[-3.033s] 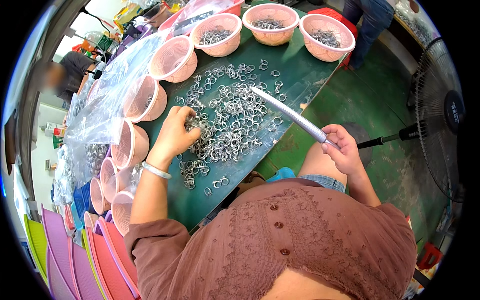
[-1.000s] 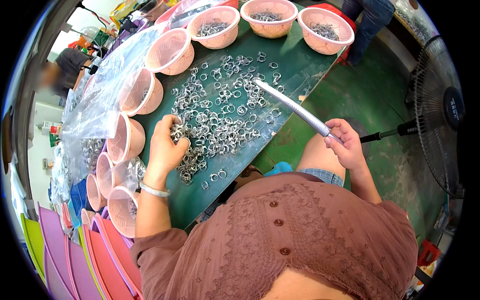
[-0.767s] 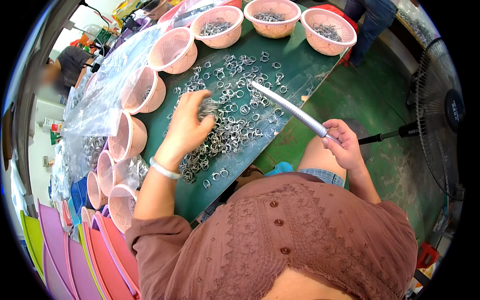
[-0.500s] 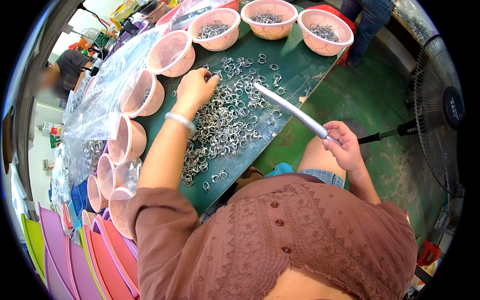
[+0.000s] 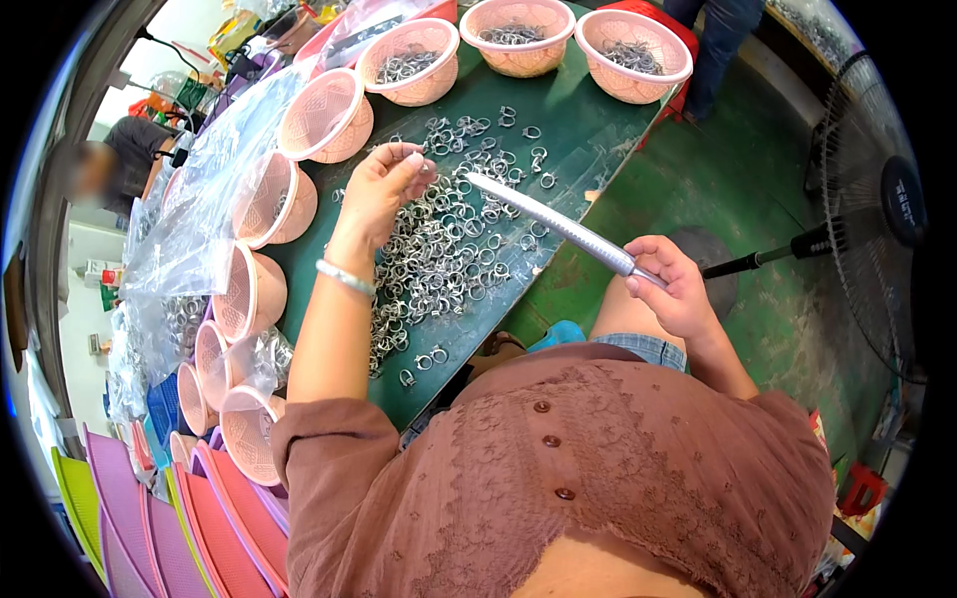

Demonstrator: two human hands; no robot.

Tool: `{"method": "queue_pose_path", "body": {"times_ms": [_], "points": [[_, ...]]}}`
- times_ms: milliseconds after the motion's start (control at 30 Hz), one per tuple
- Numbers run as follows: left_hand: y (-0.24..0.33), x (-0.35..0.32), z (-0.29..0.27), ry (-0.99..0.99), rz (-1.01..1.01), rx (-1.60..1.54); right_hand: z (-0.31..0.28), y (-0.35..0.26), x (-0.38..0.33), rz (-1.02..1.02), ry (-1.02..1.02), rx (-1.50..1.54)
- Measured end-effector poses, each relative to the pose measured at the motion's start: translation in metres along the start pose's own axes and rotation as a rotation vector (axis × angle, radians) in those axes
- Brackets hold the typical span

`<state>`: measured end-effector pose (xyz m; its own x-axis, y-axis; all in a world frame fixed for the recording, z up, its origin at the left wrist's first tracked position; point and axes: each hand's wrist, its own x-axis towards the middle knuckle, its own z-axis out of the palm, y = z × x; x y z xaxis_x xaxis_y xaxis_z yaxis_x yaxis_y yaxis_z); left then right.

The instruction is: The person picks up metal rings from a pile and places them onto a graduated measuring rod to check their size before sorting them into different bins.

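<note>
A grey metal ring mandrel [image 5: 558,224] is gripped at its thin handle end by my right hand [image 5: 673,284]. Its tapered tip points up and left, over the loose rings. My left hand [image 5: 382,194], with a pale bracelet at the wrist, pinches a small silvery ring [image 5: 427,166] between thumb and forefinger, apart from the mandrel's tip. Below both spreads a pile of silver-coloured rings [image 5: 444,259] on the green tabletop [image 5: 478,334].
Pink plastic baskets curve round the table's far and left sides; one at the far right [image 5: 634,57] holds rings. Clear plastic bags [image 5: 189,224] lie at left. A black fan [image 5: 867,214] stands at right. Another person's legs [image 5: 713,60] are beyond the table.
My left hand has lifted from the pile, bringing a ring up in its fingertips. The mandrel and my right hand have shifted slightly left.
</note>
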<state>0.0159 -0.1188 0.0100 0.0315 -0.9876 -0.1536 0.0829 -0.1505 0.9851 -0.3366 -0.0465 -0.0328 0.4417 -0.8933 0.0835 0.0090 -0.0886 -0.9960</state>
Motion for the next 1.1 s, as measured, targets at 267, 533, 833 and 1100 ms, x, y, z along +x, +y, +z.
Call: {"method": "queue_pose_path", "body": {"times_ms": [267, 533, 833, 1100], "points": [[-0.011, -0.045, 0.023, -0.270, 0.013, -0.428, 0.020, -0.014, 0.006, -0.151, -0.092, 0.022], [-0.027, -0.082, 0.058, -0.398, 0.037, -0.407, 0.044, -0.018, 0.012, -0.352, -0.088, -0.195], [-0.030, -0.109, 0.059, -0.305, 0.055, -0.426, 0.061, -0.024, 0.009, -0.410, -0.051, -0.248], [-0.033, -0.118, 0.053, -0.316, 0.102, -0.430, 0.067, -0.028, 0.007, -0.412, -0.068, -0.260]]}}
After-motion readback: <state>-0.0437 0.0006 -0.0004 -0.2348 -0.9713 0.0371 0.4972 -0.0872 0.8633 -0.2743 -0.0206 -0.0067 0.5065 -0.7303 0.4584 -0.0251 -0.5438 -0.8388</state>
